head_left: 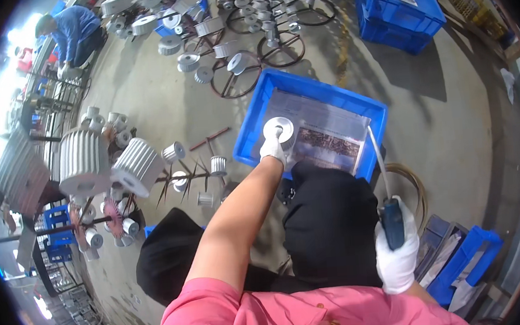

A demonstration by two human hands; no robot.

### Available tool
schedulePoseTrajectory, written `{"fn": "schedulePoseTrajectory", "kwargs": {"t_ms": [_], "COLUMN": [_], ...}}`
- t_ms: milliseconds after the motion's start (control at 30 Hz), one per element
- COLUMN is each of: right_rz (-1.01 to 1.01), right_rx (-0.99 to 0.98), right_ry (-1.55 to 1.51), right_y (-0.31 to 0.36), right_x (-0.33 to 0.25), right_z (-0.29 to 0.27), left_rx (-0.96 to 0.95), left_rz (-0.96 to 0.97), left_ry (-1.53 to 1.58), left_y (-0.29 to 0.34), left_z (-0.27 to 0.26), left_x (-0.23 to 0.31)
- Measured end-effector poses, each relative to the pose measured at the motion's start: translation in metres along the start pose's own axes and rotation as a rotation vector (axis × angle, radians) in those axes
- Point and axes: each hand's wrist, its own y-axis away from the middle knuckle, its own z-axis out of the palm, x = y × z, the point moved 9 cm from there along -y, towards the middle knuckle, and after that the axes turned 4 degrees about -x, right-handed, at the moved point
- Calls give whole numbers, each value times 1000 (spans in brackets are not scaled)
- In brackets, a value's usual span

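Just above the middle of the frame, the left hand (pixel 272 149), in a white glove, is reaching out over a blue crate (pixel 257 123) and gripping a round silver metal pulley (pixel 279 128); its fingers are curling closed around the lower edge of the disc, which is hovering over the sheet of printed paper (pixel 324 127) lining the crate's floor. In the lower right, the right hand (pixel 396 252), also gloved in white, is wrapping its fingers fully closed around the blue handle of a file (pixel 386 195), whose thin pale shaft is pointing up toward the crate's right rim. Between the two hands, the person's knees in black trousers (pixel 329 224) are filling the centre, and pink sleeves are showing along the bottom edge.

To the left of the frame, large ribbed white pulleys (pixel 110 165) are lying on the concrete floor (pixel 452 123) with smaller toothed ones scattered near them. Toward the top, more small pulleys are sitting among spoked metal wheels (pixel 238 75). A second blue crate (pixel 397 8) is standing at the upper right, well apart from the first. In the upper left, another person in blue (pixel 76 33) is bending over.
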Motion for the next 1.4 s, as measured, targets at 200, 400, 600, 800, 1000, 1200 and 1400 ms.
{"fn": "schedulePoseTrajectory", "kwargs": {"t_ms": [200, 400, 600, 800, 1000, 1200, 1400], "right_rz": [24, 79, 322, 489, 312, 186, 225], "right_rx": [15, -59, 88, 181, -18, 33, 68], "right_ry": [157, -37, -201, -240, 144, 107, -108], "right_y": [-3, -15, -1, 8, -11, -36, -22], "right_x": [-9, -5, 22, 40, 14, 1, 16], "right_z": [11, 25, 25, 22, 18, 19, 24], "left_rx": [-140, -169, -608, -240, -66, 57, 177], "left_rz": [-154, -90, -263, 3, 38, 32, 165], "left_ry": [303, 246, 474, 301, 103, 115, -20], "left_y": [-57, -86, -82, -116, -138, -154, -167], "left_z": [24, 26, 72, 72, 62, 74, 55], "left_x": [-24, -6, -6, 15, 24, 15, 18]}}
